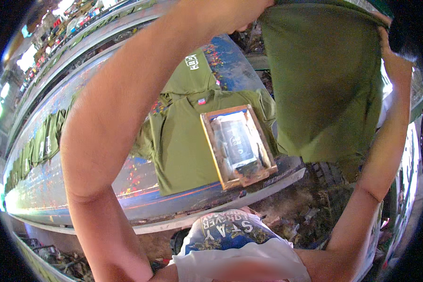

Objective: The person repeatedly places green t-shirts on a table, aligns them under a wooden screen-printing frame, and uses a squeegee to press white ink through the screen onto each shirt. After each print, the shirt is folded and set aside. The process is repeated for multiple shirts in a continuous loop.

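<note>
Both arms are raised, holding up an olive-green garment [322,84] on the right side of the view. My left hand [249,11] grips its top corner near the upper edge, fingers partly hidden. My right hand [392,58] has its fingers closed on the garment's right edge. Below and left of it, an olive T-shirt [181,155] lies flat with a wooden-framed printing screen [209,136] resting on it. Behind that shirt is another olive shirt [183,75] with a white print.
A long, paint-spattered table [103,178] runs diagonally, carrying a row of olive garments [47,134] at left. More long tables stand farther back, beside cluttered shelves [47,33]. Debris lies on the floor [296,211] below the near edge.
</note>
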A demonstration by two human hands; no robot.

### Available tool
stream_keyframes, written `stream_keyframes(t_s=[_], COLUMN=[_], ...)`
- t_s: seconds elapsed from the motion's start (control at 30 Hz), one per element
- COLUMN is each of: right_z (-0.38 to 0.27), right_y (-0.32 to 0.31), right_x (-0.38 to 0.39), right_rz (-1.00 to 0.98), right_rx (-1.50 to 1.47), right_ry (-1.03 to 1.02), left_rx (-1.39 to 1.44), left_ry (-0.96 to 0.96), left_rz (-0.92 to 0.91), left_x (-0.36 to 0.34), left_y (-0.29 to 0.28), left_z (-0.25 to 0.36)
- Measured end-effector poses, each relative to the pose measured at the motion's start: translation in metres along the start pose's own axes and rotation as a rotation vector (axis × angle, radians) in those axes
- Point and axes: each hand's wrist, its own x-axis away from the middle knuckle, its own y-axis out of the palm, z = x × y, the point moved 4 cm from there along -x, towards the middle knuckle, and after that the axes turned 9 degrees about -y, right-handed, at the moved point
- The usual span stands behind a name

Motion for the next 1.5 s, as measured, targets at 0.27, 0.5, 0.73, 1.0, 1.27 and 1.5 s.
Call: stream_keyframes(t_s=[0.27, 0.5, 0.73, 1.0, 1.27, 1.5], right_z=[-0.081, -0.168, -0.255, -0.308, -0.249, -0.237], right_y=[0.249, 0.362, 0.449, 0.451, 0.355, 0.147], right_x=[0.047, 0.051, 0.173, 0.341, 0.306, 0.307], right_rz=[-0.336, 0.179, 0.033, -0.631, -0.545, -0.513], right_rx=[-0.944, -1.137, -1.261, -1.3, -1.241, -1.557], right_ry=[0.147, 0.282, 0.324, 0.416, 0.232, -0.088], left_rx=[-0.089, -0.455, -0.354, -0.443, -0.256, -0.456], left_ry=[-0.412, -0.215, -0.465, -0.834, -0.578, -0.559], left_rz=[0.121, 0.63, 0.581, 0.161, 0.282, 0.187], left_x=[-0.093, -0.159, -0.086, 0.018, 0.083, 0.24], left_y=[0.076, 0.072, 0.179, 0.265, 0.205, 0.148], left_z=[-0.137, -0.197, -0.31, -0.381, -0.329, -0.275])
